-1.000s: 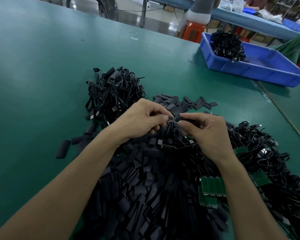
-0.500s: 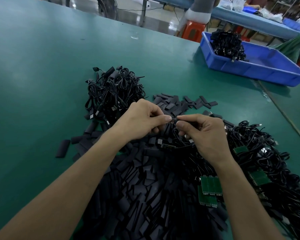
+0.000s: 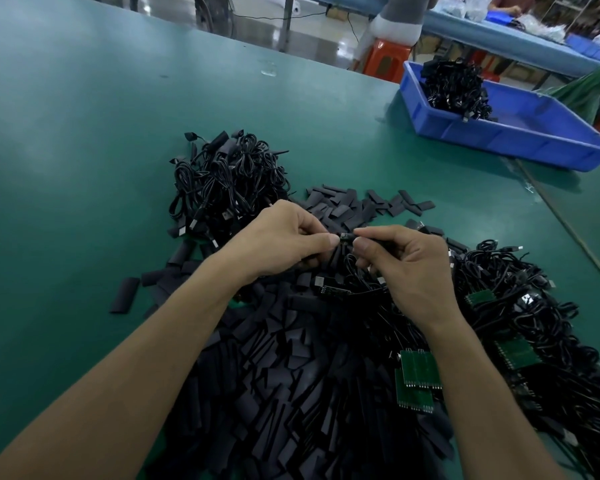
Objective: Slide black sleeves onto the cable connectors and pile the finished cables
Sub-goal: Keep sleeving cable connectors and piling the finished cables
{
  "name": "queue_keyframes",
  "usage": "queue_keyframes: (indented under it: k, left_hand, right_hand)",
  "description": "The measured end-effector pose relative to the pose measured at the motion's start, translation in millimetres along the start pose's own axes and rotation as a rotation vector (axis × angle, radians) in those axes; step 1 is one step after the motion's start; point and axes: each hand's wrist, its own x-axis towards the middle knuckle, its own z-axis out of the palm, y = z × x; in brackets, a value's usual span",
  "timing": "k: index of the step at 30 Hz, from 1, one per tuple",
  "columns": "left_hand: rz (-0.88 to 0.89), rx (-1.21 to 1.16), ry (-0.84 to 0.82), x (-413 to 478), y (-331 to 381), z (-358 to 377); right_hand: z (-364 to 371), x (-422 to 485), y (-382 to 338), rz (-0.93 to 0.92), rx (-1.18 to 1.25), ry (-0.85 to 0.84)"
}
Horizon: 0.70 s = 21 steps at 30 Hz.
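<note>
My left hand (image 3: 281,240) and my right hand (image 3: 404,261) meet over the middle of the green table (image 3: 84,133). Between their fingertips sits a small black connector with a sleeve (image 3: 346,238); both hands pinch it, thumb against forefinger. Its cable drops down from the right hand into the heap. A large heap of loose black sleeves (image 3: 274,375) lies under my forearms. A pile of coiled black cables (image 3: 226,181) sits behind my left hand. To the right spreads a tangle of cables with green circuit boards (image 3: 516,341).
A blue plastic bin (image 3: 520,133) with a bundle of black cables (image 3: 454,88) stands at the back right. More loose sleeves (image 3: 368,202) lie scattered beyond my hands. An orange stool (image 3: 385,60) and another blue-topped table (image 3: 499,39) are behind the table's far edge.
Both hands stay together at the same spot. The fingertips have shifted slightly on the connector, and the right hand's fingers have curled in more.
</note>
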Motion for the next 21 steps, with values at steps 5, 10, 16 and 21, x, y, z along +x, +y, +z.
queue_keyframes:
  k: [5,10,16,21]
  left_hand:
    - [0.013,0.019,-0.011,-2.5,1.8,2.3]
    - [0.024,0.034,-0.022,-4.6,4.7,3.7]
    - [0.028,0.054,-0.039,-5.3,6.9,5.6]
    - [0.019,-0.022,-0.025,-3.8,5.8,8.4]
  right_hand:
    - [0.6,-0.6,-1.7,0.010,0.033,-0.010]
    - [1.6,1.1,-2.3,0.023,0.036,-0.048]
    - [0.3,1.7,-3.5,0.024,0.039,-0.051]
    - [5.1,-0.8,-4.0,0.056,0.100,0.059]
